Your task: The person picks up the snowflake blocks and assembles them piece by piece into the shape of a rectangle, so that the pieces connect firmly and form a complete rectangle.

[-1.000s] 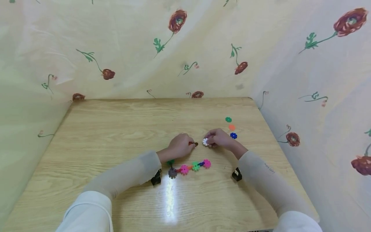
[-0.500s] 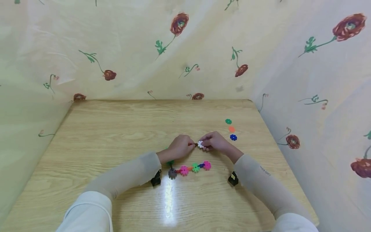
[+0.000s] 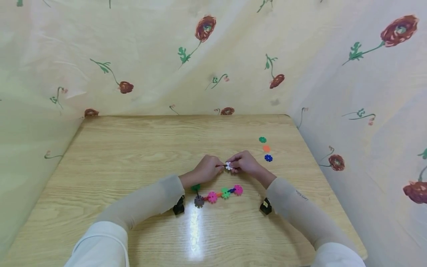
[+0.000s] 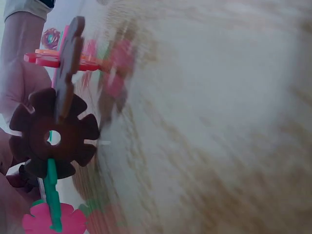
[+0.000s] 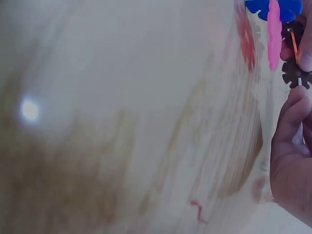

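Observation:
In the head view my left hand [image 3: 217, 167] pinches a small red and brown flower-disc piece [image 3: 221, 165] just above the wooden table [image 3: 133, 148]. My right hand [image 3: 234, 165] pinches a white flower disc [image 3: 228, 165] held against the end of that piece. The left wrist view shows a brown notched disc [image 4: 51, 134] close up, joined to a second brown disc [image 4: 68, 63] and a red piece [image 4: 51, 59]. In the right wrist view a brown disc [image 5: 295, 74] sits between the fingers [image 5: 292, 131]. A joined chain of discs [image 3: 218, 194] lies below the hands.
Three loose discs lie to the right of the hands: green [image 3: 262, 139], orange [image 3: 266, 148] and blue [image 3: 268, 158]. Flowered cloth [image 3: 200, 55] hangs behind the table and along both sides. The table's right edge [image 3: 320, 163] is close to the loose discs.
My right hand has carried the white disc to the left until it meets the brown piece in my left hand. The left hand has hardly moved.

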Motion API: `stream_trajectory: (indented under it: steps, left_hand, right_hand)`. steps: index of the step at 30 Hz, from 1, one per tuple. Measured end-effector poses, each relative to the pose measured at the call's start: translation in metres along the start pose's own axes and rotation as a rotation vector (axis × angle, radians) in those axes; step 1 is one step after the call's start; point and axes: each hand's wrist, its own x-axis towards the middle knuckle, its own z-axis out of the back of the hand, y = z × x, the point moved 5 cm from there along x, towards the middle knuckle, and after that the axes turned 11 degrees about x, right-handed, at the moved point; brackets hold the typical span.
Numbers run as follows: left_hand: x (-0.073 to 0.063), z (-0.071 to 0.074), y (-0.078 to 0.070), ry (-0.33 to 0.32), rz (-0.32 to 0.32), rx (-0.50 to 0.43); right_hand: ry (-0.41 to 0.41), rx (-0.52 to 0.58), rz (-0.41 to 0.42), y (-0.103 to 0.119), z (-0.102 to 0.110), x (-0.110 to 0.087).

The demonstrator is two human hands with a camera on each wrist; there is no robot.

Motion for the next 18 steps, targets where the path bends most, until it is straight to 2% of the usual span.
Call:
stream_trajectory:
  steps: [5,11,14,18]
  left_hand:
    - [0.001,0.000,0.000,0.002,0.030,-0.004]
    - [0.003,0.001,0.005,0.030,0.090,0.014]
    - [0.001,0.005,0.014,0.027,0.159,0.016]
    - [-0.004,0.011,0.025,0.040,0.255,0.010]
  right_hand:
    - [-0.013,0.006,0.013,-0.001,0.000,0.002]
    - [0.038,-0.067,0.027,0.006,-0.002,0.003]
    - [0.004,-0.179,0.068,0.010,0.010,0.006]
    - [-0.162,-0.493,0.152,0.016,0.052,0.000]
